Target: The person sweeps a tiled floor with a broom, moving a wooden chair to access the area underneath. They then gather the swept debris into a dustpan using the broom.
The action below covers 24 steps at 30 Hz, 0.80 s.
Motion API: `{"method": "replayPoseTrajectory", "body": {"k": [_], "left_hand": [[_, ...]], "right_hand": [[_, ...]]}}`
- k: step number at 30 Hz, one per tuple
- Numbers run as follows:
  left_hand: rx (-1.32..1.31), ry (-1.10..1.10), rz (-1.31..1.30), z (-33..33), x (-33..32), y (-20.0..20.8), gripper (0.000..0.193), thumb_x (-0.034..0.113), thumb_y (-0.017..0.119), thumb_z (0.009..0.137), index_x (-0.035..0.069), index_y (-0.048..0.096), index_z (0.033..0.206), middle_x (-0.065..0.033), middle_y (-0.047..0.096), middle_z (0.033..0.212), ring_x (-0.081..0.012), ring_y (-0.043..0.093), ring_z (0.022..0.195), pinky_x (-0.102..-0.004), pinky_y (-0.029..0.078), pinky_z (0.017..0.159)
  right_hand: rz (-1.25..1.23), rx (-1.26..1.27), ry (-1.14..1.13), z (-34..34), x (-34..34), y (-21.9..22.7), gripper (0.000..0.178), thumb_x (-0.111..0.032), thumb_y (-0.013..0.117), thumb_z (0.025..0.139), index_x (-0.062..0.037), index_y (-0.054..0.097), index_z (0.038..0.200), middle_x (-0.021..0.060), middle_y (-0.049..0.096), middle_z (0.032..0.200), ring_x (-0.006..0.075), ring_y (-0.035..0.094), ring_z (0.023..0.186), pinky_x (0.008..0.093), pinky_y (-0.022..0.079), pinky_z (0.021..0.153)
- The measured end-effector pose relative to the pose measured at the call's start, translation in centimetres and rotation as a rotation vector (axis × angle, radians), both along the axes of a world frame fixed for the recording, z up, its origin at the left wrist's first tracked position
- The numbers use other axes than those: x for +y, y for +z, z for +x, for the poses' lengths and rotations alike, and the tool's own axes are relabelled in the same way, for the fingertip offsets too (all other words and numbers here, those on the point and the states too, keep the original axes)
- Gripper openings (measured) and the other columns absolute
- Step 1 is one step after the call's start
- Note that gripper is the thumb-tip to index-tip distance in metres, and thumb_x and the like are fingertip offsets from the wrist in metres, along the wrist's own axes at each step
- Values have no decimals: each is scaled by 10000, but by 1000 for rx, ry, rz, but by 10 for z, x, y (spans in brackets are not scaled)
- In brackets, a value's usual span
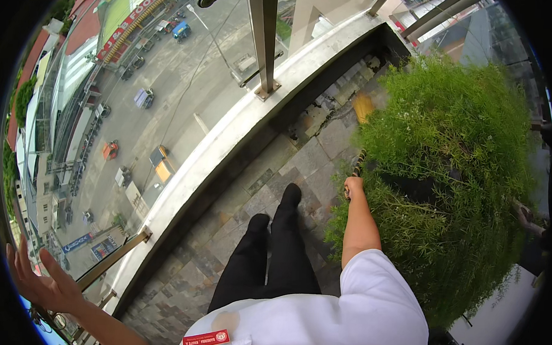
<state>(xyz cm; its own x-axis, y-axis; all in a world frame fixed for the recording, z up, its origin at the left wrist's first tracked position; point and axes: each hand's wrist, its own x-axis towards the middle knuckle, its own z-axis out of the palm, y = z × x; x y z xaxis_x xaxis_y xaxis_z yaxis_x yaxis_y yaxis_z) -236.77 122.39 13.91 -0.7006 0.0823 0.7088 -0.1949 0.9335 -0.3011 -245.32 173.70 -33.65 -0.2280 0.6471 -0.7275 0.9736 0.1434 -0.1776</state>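
Observation:
My right hand is closed round the dark, banded handle of a broom, with my arm stretched forward. The broom's yellow-tan bristle head lies farther ahead on the stone tiles, and green foliage hides part of the broom's length. At the far left, my left hand is raised with its fingers spread and nothing in it. It appears close to the glass railing; whether it touches the glass I cannot tell.
A large feathery green bush fills the right side. A curved white ledge with metal posts and glass borders the tiled floor. Broken, cracked tiles lie ahead. Far below is a street with vehicles.

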Motion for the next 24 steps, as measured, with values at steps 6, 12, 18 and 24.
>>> {"method": "replayPoseTrajectory", "body": {"k": [6,12,18,24], "left_hand": [[-736,-115,945,60,61,-137,188,16,584,695,27,558,880,-143,451,1045,-270,452,942,-325,384,772],[-1329,-439,1134,93,130,-232,160,101,612,698,68,590,853,-72,541,920,-233,530,807,-325,402,701],[-1439,-436,1188,57,169,-293,134,131,591,724,83,593,849,-35,558,853,-204,527,776,-315,380,668],[-1504,-680,998,-19,205,-324,136,138,579,738,80,579,861,-48,550,857,-212,526,806,-328,371,699]], "right_hand": [[-160,460,-262,22,-16,62,701,20,524,665,-17,244,1307,185,416,1206,307,467,1033,395,414,835],[-42,506,-375,-104,44,6,86,-58,529,701,-24,454,726,64,436,643,190,406,500,339,359,485],[-111,240,-153,-233,131,-45,85,-86,485,772,-19,445,739,68,408,600,182,361,442,342,332,430],[-31,-108,142,-182,117,-79,88,-93,447,814,-7,465,809,79,414,590,181,345,417,346,327,412]]}}
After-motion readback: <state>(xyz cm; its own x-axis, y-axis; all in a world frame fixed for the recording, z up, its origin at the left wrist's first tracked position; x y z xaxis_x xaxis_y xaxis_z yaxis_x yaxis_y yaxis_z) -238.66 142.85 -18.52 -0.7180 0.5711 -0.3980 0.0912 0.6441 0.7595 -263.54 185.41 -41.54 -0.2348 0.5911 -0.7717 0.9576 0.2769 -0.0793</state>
